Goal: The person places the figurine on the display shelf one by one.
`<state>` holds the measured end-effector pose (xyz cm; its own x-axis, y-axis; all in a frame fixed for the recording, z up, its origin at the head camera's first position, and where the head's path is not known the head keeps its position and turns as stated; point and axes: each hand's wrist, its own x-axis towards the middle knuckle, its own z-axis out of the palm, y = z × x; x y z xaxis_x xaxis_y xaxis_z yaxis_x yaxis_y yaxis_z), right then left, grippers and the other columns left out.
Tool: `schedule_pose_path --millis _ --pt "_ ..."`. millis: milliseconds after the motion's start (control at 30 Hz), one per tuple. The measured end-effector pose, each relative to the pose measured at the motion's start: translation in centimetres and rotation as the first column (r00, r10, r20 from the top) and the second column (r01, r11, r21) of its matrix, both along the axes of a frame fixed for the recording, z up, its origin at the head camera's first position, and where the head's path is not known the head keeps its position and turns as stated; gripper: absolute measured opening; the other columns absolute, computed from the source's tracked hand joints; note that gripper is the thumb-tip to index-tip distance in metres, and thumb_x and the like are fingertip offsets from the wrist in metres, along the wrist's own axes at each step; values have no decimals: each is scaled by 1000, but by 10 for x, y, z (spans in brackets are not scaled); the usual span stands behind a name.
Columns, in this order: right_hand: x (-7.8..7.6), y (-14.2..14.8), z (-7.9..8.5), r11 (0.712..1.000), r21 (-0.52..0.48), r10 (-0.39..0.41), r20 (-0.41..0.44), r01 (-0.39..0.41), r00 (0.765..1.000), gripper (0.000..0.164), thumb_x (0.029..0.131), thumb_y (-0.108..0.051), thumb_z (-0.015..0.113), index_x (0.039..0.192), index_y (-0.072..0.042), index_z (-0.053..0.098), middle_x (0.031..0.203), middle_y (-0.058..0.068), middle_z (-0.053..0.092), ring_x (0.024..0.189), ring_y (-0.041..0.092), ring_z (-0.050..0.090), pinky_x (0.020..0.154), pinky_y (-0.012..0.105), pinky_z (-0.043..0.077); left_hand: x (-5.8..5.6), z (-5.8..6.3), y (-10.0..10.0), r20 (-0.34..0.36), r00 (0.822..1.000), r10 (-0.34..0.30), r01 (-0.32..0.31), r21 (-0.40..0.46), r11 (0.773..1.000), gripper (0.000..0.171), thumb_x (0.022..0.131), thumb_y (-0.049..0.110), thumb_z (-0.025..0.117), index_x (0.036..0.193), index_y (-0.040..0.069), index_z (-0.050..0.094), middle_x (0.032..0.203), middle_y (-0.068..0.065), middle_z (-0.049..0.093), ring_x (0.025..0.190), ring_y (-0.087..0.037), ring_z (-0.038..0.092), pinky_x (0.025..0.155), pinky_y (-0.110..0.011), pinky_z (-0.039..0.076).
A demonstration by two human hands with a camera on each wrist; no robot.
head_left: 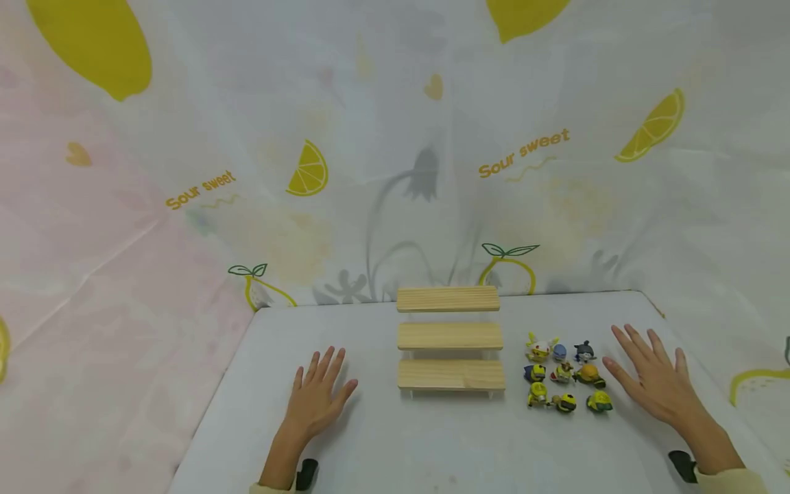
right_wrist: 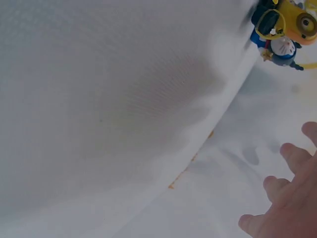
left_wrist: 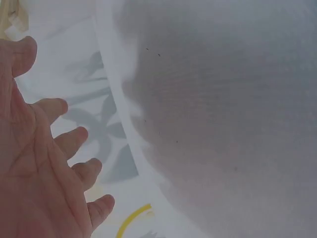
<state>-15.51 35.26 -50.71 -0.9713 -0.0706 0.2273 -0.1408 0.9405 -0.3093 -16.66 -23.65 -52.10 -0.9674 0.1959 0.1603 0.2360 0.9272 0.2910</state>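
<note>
Figurines (head_left: 562, 373), small, nine in number: set in three loose rows of three on the white counter (head_left: 395, 439), at about 3 to 4 o'clock from the three-tier stand (head_left: 451, 374) as the head view shows it.

Far row, running from the 9 o'clock end to the 3 o'clock end: white-and-yellow figure (head_left: 539, 350) with upright yellow ears; blue figure (head_left: 559, 353); dark grey figure (head_left: 585, 352).

Middle row, same order: yellow-and-dark-blue figure (head_left: 535, 373); white-and-red figure; orange-topped figure (head_left: 589, 372).

Near row: two figures in yellow and black, then a yellow-and-green figure (head_left: 599, 401). Finer detail too small to read.

Stand: three pale wooden boards, stepped, on clear supports, near the middle of the counter.

Right grip (head_left: 659, 383): bare hand, fingers straight and fanned, holding nothing; at 3 o'clock from the figurines, thumb tip just beside the orange-topped figure, contact not determinable.

Left grip (head_left: 316, 403): bare hand, fingers extended and spread, holding nothing; at 8 o'clock from the stand, well apart from it, over the counter.

Wrists: a dark fitting (head_left: 681, 466) and a cream sleeve (head_left: 731, 482) on each.

Backdrop cloth (head_left: 395, 103): white, printed with lemons and "Sour sweet", at 12 o'clock behind the counter.
</note>
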Motion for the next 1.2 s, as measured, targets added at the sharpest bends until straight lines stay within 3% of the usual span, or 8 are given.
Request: schedule_pose_path --millis 233,400,600,767,1000,1133,1200 --pt "0 2 0 1000 -6 -6 3 6 1000 77 102 -45 48 160 -13 10 156 31 19 141 56 2 100 80 -9 -12 -3 12 -22 996 -84 86 125 988 75 97 60 50 157 21 29 158 -9 32 145 -38 23 110 -69 14" --pt "0 2 1 1000 -22 -4 9 4 1000 76 102 -44 49 159 -11 11 155 31 19 142 55 -1 100 79 -10 -20 -4 21 -64 982 -180 190 260 947 72 94 53 60 155 23 35 155 -6 38 144 -33 29 109 -70 18" --pt "3 3 3 1000 -21 -7 10 7 1000 76 102 -45 48 159 -11 12 156 31 18 143 53 -4 100 79 -9 -31 -1 32 -77 943 -325 326 421 846 67 92 43 69 149 18 46 154 -9 39 144 -32 28 107 -69 25" --pt "4 3 4 1000 -23 -7 11 7 1000 76 102 -45 49 159 -10 13 155 31 19 143 53 -3 100 80 -8 -38 -1 40 -31 916 -399 352 536 767 65 91 37 73 149 22 47 155 -6 37 144 -29 28 107 -64 31" --pt "4 3 3 1000 -29 -5 4 5 1000 75 101 -44 50 158 -9 15 155 32 20 142 55 0 100 80 -8 -44 -7 48 30 896 -443 314 662 680 60 90 26 75 145 24 51 150 1 45 142 -25 34 111 -59 28" --pt "4 3 3 999 -36 -6 -12 6 1000 75 101 -43 51 159 -11 15 154 32 22 142 55 1 100 80 -8 -49 -11 52 26 885 -465 298 736 608 56 90 12 75 141 11 54 146 -7 49 140 -31 36 112 -61 26" --pt "4 3 4 999 -37 -8 -16 7 1000 75 101 -43 52 159 -11 16 154 32 22 142 55 2 100 80 -8 -49 -9 55 29 880 -473 293 752 590 54 89 8 74 140 6 54 143 -12 51 139 -34 36 112 -61 26"
